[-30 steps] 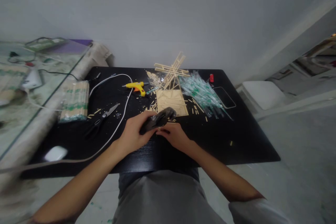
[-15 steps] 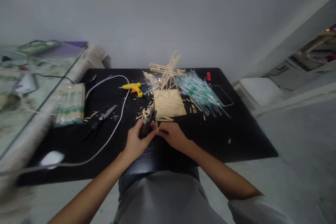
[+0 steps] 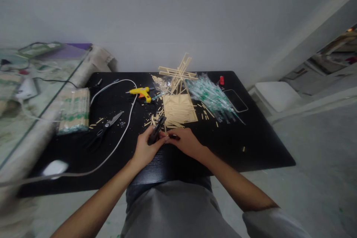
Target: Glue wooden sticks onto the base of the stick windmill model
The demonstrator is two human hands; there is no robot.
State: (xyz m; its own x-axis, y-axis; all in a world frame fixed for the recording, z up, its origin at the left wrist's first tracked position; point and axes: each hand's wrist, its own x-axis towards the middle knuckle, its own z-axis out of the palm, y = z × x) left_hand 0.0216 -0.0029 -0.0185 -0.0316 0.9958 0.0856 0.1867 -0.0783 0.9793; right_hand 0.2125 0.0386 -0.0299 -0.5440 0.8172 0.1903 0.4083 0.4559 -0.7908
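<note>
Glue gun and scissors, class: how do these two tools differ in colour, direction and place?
The glue gun is mostly yellow, while the scissors have black handles and metallic blades.
The glue gun's nozzle points left; the scissors' tips point away from the person and to the right.
The glue gun lies farther from the person than the scissors.
Both lie on the black table.

Yellow glue gun (image 3: 141, 92) — orange trigger (image 3: 141, 96), black tabletop (image 3: 212, 148), green-banded pale stick bundle (image 3: 74, 109)
</note>
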